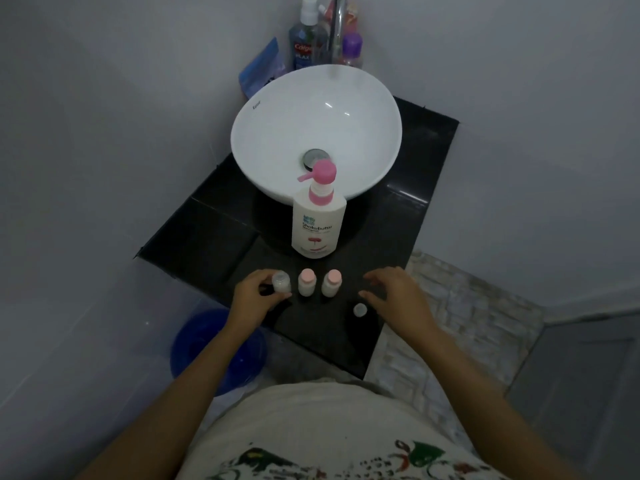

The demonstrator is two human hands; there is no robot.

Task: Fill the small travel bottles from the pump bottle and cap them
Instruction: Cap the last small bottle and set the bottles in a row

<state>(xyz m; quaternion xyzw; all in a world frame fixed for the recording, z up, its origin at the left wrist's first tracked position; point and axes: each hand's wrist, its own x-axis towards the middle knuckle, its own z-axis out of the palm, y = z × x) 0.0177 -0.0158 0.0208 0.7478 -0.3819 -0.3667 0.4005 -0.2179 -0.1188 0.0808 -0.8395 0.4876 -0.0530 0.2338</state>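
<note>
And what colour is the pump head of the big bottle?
Pink, the pump head on the white pump bottle; the head view shows it clearly.

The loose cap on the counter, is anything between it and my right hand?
Nothing visible. The loose cap lies alone on the black counter, just beside the right hand, whose fingertips hover next to it. The capped bottles stand further left.

On your tabletop (194, 237), the pump bottle (318, 225) stands just before the basin (277, 133). Nearer you, three travel bottles (307, 283) line up side by side, and a loose cap (360, 310) lies to their right.
</note>
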